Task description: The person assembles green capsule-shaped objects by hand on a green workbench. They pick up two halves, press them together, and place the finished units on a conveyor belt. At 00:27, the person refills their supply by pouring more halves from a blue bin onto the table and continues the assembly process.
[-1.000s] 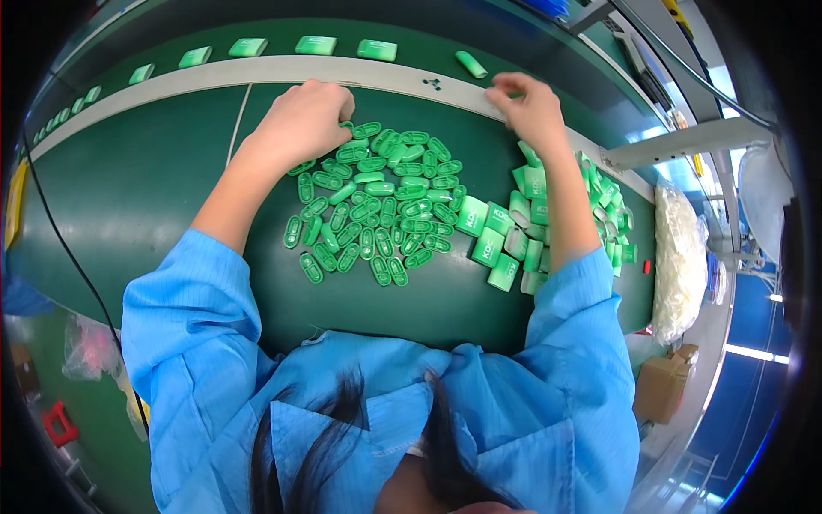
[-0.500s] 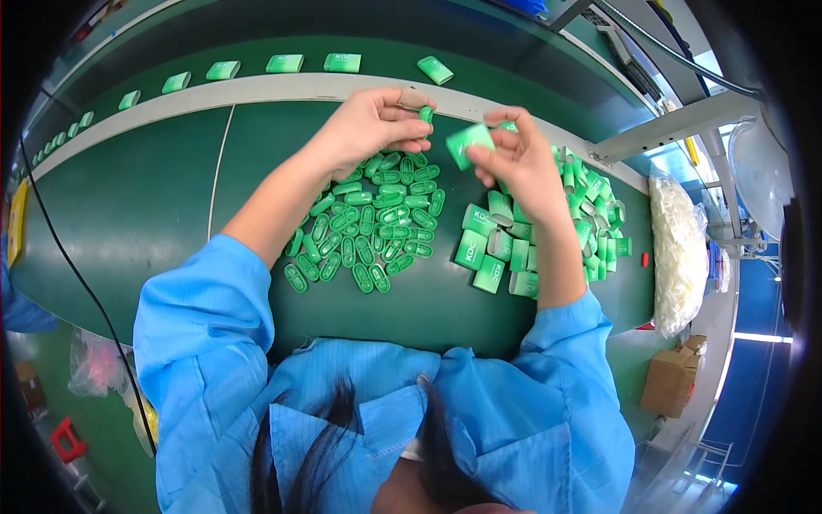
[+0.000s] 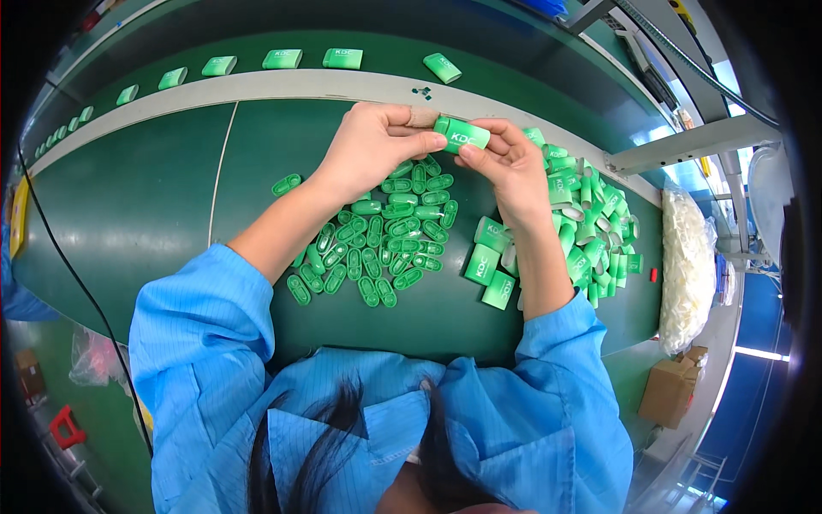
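Observation:
Over the far part of the table, both hands meet at one small green shell. My left hand point(image 3: 370, 147) pinches a green oval end cap point(image 3: 442, 127) at its left end. My right hand point(image 3: 514, 176) grips the light-green oval sleeve point(image 3: 467, 135) with thumb and fingers. Cap and sleeve touch end to end; how far one sits inside the other I cannot tell. A loose pile of green oval caps point(image 3: 374, 231) lies below my left hand. Beside and beneath my right forearm is a heap of green sleeves point(image 3: 498, 289), some lying flat, others showing hollow ends.
Beyond a pale rail point(image 3: 282, 83), a row of green shells point(image 3: 281, 58) stands on the dark green belt, with one tilted shell point(image 3: 443, 68) further right. A clear bag of off-white pieces point(image 3: 685, 265) leans at the table's right edge, near a small red piece point(image 3: 653, 274).
My right hand has brought the sleeve left against the cap in my left hand. A cap now lies apart at the pile's upper left. The view has shifted slightly.

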A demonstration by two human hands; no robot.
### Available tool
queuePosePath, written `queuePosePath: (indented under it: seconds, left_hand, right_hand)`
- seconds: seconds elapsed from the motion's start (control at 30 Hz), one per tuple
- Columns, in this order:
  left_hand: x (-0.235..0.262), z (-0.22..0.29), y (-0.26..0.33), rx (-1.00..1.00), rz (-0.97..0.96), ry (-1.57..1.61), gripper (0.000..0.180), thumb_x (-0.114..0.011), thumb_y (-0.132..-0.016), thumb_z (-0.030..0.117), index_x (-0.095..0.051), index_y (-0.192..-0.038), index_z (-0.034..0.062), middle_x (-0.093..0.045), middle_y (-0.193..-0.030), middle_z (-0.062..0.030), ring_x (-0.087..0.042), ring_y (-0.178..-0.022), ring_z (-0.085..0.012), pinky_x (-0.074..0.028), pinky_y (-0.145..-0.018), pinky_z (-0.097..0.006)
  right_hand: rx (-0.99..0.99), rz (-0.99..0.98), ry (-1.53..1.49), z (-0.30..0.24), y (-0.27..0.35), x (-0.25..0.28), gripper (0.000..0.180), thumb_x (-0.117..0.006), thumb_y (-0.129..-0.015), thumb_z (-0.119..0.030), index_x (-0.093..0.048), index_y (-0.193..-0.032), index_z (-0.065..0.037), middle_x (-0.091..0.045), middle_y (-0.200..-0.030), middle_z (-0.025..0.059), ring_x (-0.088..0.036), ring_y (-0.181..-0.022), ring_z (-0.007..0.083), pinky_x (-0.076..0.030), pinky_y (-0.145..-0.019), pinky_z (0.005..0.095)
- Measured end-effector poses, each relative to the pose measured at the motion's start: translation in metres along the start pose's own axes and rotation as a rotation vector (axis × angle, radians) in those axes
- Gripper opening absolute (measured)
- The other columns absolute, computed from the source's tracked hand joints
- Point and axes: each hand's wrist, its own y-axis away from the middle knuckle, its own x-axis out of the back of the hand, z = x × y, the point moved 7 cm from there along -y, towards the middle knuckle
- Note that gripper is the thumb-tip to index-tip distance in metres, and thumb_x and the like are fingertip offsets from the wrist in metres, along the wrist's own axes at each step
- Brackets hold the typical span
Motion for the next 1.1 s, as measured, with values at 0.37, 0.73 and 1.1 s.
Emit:
queuePosePath:
  seconds: [0.37, 0.73, 1.1]
  left_hand:
    - [-0.003, 0.017, 0.008, -0.218, 0.063, -0.155, 0.032, -0.067, -0.08, 0.008, -0.061, -0.11, -0.002, -0.067, -0.095, -0.0095, -0.064, -0.088, -0.0146, -0.051, -0.08, -0.026]
    - [-0.028, 0.024, 0.037, -0.414, 0.234, -0.537, 0.035, -0.051, -0.083, -0.001, -0.044, -0.116, -0.0058, -0.058, -0.078, -0.0244, -0.059, -0.068, -0.0392, -0.045, -0.058, -0.045]
    - [0.062, 0.018, -0.004, -0.066, -0.092, -1.086, 0.027, -0.064, -0.065, 0.005, -0.065, -0.092, 0.001, -0.065, -0.09, -0.015, -0.061, -0.088, -0.0307, -0.049, -0.079, -0.037]
  right_hand:
    - [0.118, 0.004, 0.146, -0.014, 0.004, 0.001, 0.029, -0.066, -0.076, 0.006, -0.056, -0.103, 0.004, -0.064, -0.096, 0.0131, -0.062, -0.09, 0.016, -0.052, -0.081, 0.0256]
    - [0.252, 0.177, 0.485, -0.025, 0.026, -0.014, 0.027, -0.067, -0.076, 0.003, -0.057, -0.101, 0.006, -0.066, -0.09, 0.0114, -0.064, -0.085, 0.0149, -0.053, -0.075, 0.0251]
    - [-0.096, 0.255, 0.633, 0.014, -0.107, 0.066, 0.038, -0.068, -0.074, -0.012, -0.058, -0.106, 0.005, -0.065, -0.085, 0.0087, -0.061, -0.063, 0.0113, -0.049, -0.06, 0.0234]
